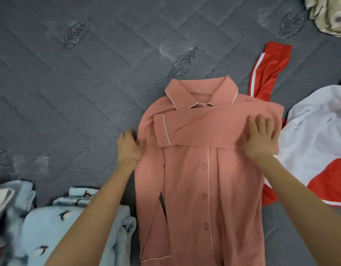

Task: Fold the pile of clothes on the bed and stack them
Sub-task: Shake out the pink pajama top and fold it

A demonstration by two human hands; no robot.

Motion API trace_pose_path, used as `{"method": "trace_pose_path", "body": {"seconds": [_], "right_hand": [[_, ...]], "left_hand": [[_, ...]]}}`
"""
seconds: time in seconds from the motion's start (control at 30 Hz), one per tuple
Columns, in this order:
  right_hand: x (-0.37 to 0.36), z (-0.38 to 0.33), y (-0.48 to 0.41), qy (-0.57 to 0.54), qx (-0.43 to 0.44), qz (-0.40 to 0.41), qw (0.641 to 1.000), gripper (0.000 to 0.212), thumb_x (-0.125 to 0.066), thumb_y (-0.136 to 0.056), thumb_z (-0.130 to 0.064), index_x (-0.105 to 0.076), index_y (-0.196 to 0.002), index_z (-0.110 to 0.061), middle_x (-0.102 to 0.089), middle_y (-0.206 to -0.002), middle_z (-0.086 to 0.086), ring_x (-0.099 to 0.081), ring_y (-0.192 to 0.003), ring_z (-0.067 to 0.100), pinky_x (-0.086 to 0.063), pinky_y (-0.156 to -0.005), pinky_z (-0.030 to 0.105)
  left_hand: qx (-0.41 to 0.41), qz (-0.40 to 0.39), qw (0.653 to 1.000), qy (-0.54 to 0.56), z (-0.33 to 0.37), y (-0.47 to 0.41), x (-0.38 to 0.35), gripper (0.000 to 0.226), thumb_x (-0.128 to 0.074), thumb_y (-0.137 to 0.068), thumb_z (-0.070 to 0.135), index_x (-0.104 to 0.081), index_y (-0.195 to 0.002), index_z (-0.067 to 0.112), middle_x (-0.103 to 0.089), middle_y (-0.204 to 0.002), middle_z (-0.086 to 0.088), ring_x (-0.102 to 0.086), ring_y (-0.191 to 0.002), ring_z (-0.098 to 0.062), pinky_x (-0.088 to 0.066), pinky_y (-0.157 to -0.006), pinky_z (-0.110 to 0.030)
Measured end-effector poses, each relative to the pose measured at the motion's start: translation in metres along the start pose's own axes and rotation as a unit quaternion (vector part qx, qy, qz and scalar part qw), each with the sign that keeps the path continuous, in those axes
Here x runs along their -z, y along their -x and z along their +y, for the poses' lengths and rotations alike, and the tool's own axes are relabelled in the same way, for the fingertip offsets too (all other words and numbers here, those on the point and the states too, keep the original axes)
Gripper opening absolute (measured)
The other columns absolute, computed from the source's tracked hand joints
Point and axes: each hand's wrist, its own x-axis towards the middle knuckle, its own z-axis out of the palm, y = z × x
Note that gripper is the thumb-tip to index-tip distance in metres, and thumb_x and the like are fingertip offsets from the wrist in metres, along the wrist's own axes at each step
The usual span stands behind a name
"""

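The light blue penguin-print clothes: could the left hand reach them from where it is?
Probably yes. The left hand grips the edge of the pink shirt, and the penguin-print clothes lie right beside that forearm, with only bare quilt between. It would have to let go first.

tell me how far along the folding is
Done: light blue penguin-print fleece garments look folded. In hand: pink buttoned pyjama shirt, one sleeve across its chest, right hand pressing, left hand gripping its edge. Left: red-and-white garment, cream patterned cloth.
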Motion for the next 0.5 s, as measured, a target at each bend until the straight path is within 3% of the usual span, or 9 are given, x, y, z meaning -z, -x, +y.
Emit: {"method": "trace_pose_path", "body": {"seconds": [0.1, 0.23, 0.33, 0.37, 0.43, 0.5], "right_hand": [[-0.003, -0.033, 0.014, -0.068, 0.095, 0.001, 0.993, 0.065, -0.049, -0.095, -0.030, -0.018, -0.153, -0.027, -0.007, -0.162, 0.004, 0.003, -0.148, 0.027, 0.003, -0.118, 0.046], [-0.010, -0.089, 0.034, -0.099, 0.209, 0.001, 0.973, 0.067, -0.059, -0.091, -0.028, -0.029, -0.150, -0.021, -0.020, -0.159, 0.007, -0.011, -0.147, 0.031, -0.009, -0.117, 0.046], [-0.016, -0.124, 0.045, -0.111, 0.292, 0.000, 0.950, 0.066, -0.060, -0.089, -0.026, -0.033, -0.148, -0.014, -0.025, -0.157, 0.009, -0.016, -0.146, 0.031, -0.015, -0.117, 0.048], [-0.018, -0.134, 0.048, -0.111, 0.310, -0.013, 0.944, 0.065, -0.059, -0.090, -0.024, -0.031, -0.148, -0.015, -0.023, -0.158, 0.007, -0.013, -0.147, 0.029, -0.011, -0.118, 0.045], [-0.018, -0.154, 0.056, -0.103, 0.353, -0.034, 0.929, 0.063, -0.058, -0.092, -0.019, -0.030, -0.149, -0.015, -0.022, -0.158, 0.005, -0.012, -0.148, 0.026, -0.009, -0.119, 0.040], [-0.018, -0.171, 0.063, -0.086, 0.406, -0.044, 0.909, 0.064, -0.059, -0.090, -0.014, -0.032, -0.148, -0.014, -0.026, -0.157, 0.006, -0.016, -0.147, 0.027, -0.012, -0.118, 0.041]], "left_hand": [[0.025, -0.053, 0.998, 0.033, -0.010, 0.016, -0.001, 0.011, -0.058, -0.089, 0.010, -0.061, -0.092, 0.000, -0.061, -0.088, -0.014, -0.055, -0.082, -0.024, -0.034, -0.067, -0.026], [0.070, -0.052, 0.988, 0.130, -0.011, 0.023, -0.003, 0.002, -0.056, -0.089, 0.006, -0.055, -0.091, 0.006, -0.056, -0.085, -0.006, -0.053, -0.083, -0.020, -0.035, -0.066, -0.023], [0.144, -0.111, 0.948, 0.260, -0.012, 0.021, 0.000, 0.034, -0.064, -0.088, 0.017, -0.054, -0.115, -0.001, -0.062, -0.109, -0.010, -0.060, -0.098, -0.022, -0.051, -0.082, -0.032], [0.161, -0.138, 0.933, 0.291, -0.013, 0.022, 0.001, 0.037, -0.065, -0.089, 0.020, -0.054, -0.118, -0.001, -0.063, -0.111, -0.012, -0.061, -0.096, -0.022, -0.055, -0.077, -0.031], [0.169, -0.200, 0.909, 0.325, -0.010, 0.028, 0.007, 0.025, -0.061, -0.092, 0.017, -0.055, -0.113, 0.006, -0.063, -0.096, -0.006, -0.059, -0.080, -0.014, -0.054, -0.060, -0.020], [0.167, -0.236, 0.902, 0.321, -0.011, 0.032, 0.010, 0.020, -0.058, -0.093, 0.017, -0.056, -0.113, 0.014, -0.059, -0.084, 0.001, -0.053, -0.072, -0.008, -0.049, -0.057, -0.019]]}}
